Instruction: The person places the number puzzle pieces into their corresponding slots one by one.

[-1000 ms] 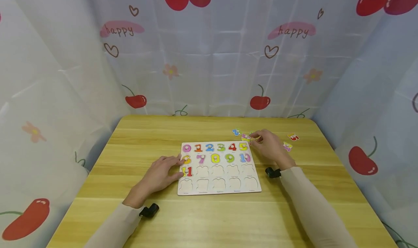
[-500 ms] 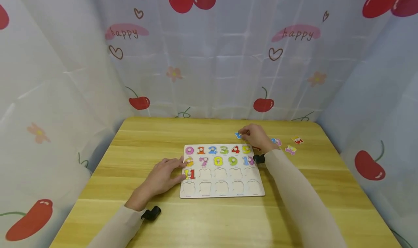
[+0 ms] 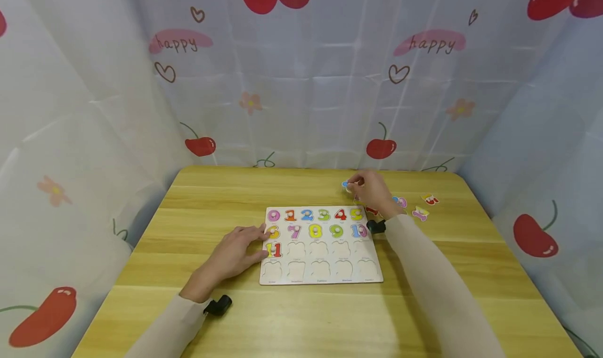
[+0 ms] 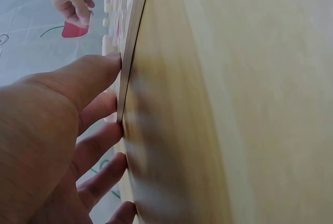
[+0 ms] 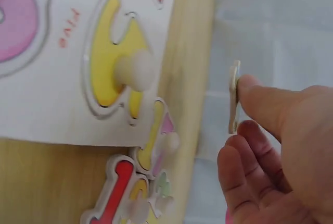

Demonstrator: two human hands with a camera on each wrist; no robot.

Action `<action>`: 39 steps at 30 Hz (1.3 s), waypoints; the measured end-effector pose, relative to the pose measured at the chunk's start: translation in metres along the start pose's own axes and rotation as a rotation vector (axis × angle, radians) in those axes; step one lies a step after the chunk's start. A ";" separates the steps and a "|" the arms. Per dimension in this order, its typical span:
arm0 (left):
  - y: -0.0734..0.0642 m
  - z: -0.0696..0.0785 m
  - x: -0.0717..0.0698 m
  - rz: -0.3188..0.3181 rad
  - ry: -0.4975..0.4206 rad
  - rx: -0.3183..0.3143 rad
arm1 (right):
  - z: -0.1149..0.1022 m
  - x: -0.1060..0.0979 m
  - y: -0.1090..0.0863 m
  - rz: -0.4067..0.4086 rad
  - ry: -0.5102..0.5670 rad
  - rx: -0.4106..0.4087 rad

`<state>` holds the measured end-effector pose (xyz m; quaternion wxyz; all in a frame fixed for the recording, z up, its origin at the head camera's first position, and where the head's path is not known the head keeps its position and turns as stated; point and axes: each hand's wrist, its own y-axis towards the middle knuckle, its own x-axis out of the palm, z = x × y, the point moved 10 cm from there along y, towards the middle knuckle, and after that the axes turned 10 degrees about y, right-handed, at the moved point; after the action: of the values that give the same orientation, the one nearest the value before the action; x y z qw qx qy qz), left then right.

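A white number puzzle board (image 3: pixel 325 274) lies mid-table, with coloured numbers 0 to 11 seated in it and bare slots in its lower rows. My left hand (image 3: pixel 245 248) rests flat on the board's left edge beside the 11, with its thumb (image 4: pixel 96 75) against the rim (image 4: pixel 132 41). Just past the board's far right corner, my right hand (image 3: pixel 360 185) pinches a blue number piece (image 3: pixel 346 184) a little above the table. The right wrist view shows that piece (image 5: pixel 234 96) edge-on between thumb and fingers, near the yellow 5 (image 5: pixel 117 62).
Loose number pieces lie right of the board: a red one (image 3: pixel 372 210) partly under my wrist, a pink-blue one (image 3: pixel 400 202), a red-yellow one (image 3: pixel 430 199) and a pink-yellow one (image 3: pixel 419 213). A cherry-print curtain (image 3: pixel 301 86) closes in the table on three sides.
My right hand moved from the pieces at the board's right corner up and left to the blue piece and picked it up. My left hand stayed on the board.
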<state>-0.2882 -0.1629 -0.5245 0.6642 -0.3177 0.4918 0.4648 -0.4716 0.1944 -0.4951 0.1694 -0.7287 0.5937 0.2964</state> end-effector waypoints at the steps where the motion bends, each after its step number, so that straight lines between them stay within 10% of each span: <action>1: 0.000 0.000 0.000 -0.004 0.001 0.001 | -0.004 -0.004 -0.003 0.013 0.011 -0.015; 14: -0.003 -0.002 0.002 -0.014 0.012 0.004 | -0.023 -0.007 -0.044 0.065 0.123 -0.109; 29: 0.003 -0.001 -0.002 -0.006 0.022 0.023 | -0.063 0.057 -0.076 -0.108 0.267 -0.081; 39: 0.004 -0.002 0.000 -0.011 0.016 0.020 | -0.097 0.114 -0.095 -0.201 0.147 -0.130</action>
<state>-0.2924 -0.1633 -0.5248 0.6658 -0.3175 0.5001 0.4537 -0.3442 0.0714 -0.5027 0.1065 -0.8137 0.5081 0.2617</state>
